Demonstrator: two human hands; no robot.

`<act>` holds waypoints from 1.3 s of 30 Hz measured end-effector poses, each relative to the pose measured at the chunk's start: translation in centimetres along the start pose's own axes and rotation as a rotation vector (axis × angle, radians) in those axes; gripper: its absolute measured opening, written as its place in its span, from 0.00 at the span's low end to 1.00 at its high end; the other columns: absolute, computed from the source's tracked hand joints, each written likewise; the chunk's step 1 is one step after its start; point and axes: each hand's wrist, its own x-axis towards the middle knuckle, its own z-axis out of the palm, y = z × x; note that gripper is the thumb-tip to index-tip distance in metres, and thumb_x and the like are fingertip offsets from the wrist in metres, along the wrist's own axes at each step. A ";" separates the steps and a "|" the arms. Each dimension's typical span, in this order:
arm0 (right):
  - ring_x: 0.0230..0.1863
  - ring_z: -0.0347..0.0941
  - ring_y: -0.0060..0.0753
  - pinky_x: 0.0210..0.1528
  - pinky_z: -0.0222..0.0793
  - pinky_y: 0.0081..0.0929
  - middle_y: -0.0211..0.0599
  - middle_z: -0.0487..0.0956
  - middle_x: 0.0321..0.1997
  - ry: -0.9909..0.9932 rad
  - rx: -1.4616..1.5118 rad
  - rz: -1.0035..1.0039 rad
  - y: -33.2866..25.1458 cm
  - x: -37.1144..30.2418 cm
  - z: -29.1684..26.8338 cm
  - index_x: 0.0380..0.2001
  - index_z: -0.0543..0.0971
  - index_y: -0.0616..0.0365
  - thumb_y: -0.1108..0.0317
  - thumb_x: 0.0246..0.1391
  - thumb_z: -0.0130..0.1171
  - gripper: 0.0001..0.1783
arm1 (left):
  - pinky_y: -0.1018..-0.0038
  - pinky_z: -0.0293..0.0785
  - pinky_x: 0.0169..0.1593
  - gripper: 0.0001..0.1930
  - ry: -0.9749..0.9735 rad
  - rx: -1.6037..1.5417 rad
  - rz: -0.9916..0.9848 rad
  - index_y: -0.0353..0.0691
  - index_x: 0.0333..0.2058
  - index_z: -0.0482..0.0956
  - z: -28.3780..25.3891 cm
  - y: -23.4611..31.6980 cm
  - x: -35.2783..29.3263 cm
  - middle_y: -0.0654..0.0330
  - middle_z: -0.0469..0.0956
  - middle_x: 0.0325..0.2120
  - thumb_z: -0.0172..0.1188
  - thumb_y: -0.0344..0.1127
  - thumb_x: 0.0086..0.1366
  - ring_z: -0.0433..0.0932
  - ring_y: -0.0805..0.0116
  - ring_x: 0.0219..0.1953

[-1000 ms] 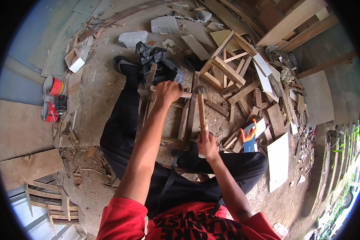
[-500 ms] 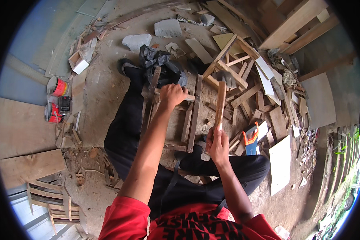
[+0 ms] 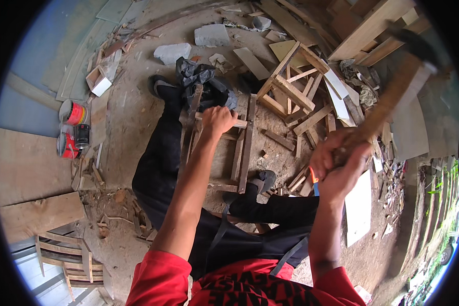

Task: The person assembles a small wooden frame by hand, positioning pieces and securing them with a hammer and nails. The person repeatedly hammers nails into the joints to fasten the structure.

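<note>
My left hand [image 3: 219, 120] is closed around a crossbar near the far end of a dark wooden frame [image 3: 250, 140], which looks like a small stool frame and lies between my legs. In my right hand [image 3: 340, 166] is a hammer [image 3: 390, 102], gripped by its wooden handle and raised to the right; its dark head is blurred by motion. A black plastic bag [image 3: 195, 76] lies crumpled at the frame's far end. Behind my right hand, a handsaw's orange handle [image 3: 313, 175] shows only in part.
A second wooden frame [image 3: 293, 92] leans on scrap wood at the far right. Paint cans [image 3: 74, 113] stand along the left side. Two pale blocks [image 3: 211, 34] lie on the far floor. A white panel [image 3: 359, 209] rests at right.
My right hand has swung the hammer up and to the right, away from the frame, and now covers most of the saw. My left hand keeps its hold on the crossbar.
</note>
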 end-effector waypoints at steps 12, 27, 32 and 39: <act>0.11 0.52 0.17 0.12 0.49 0.20 0.22 0.59 0.14 -0.053 -0.118 0.933 17.5 -11.6 -2.9 0.27 0.65 0.53 0.40 0.69 0.37 0.28 | 0.57 0.79 0.40 0.25 -0.009 0.003 0.012 0.37 0.24 0.85 -0.6 -0.1 0.5 0.46 0.83 0.27 0.50 0.54 0.62 0.84 0.48 0.34; 0.12 0.58 0.17 0.13 0.55 0.20 0.23 0.63 0.16 -0.068 -0.215 0.815 15.8 -8.2 -1.5 0.27 0.66 0.55 0.40 0.69 0.38 0.29 | 0.58 0.80 0.40 0.25 0.089 0.028 0.055 0.38 0.26 0.85 0.5 -0.3 -0.1 0.45 0.83 0.28 0.51 0.54 0.62 0.84 0.48 0.33; 0.12 0.61 0.18 0.13 0.57 0.20 0.24 0.63 0.16 -0.010 -0.206 0.648 11.9 -6.6 -1.4 0.30 0.69 0.57 0.38 0.68 0.35 0.32 | 0.56 0.80 0.38 0.24 0.053 0.035 0.040 0.38 0.24 0.84 1.0 0.0 0.1 0.46 0.82 0.25 0.52 0.54 0.61 0.83 0.47 0.30; 0.11 0.51 0.20 0.12 0.48 0.19 0.23 0.56 0.15 -0.068 0.274 -0.104 0.5 0.4 0.5 0.34 0.67 0.53 0.22 0.57 0.34 0.40 | 0.56 0.80 0.38 0.24 0.050 0.017 0.020 0.37 0.23 0.84 0.7 -0.4 0.2 0.45 0.82 0.25 0.51 0.52 0.61 0.83 0.46 0.30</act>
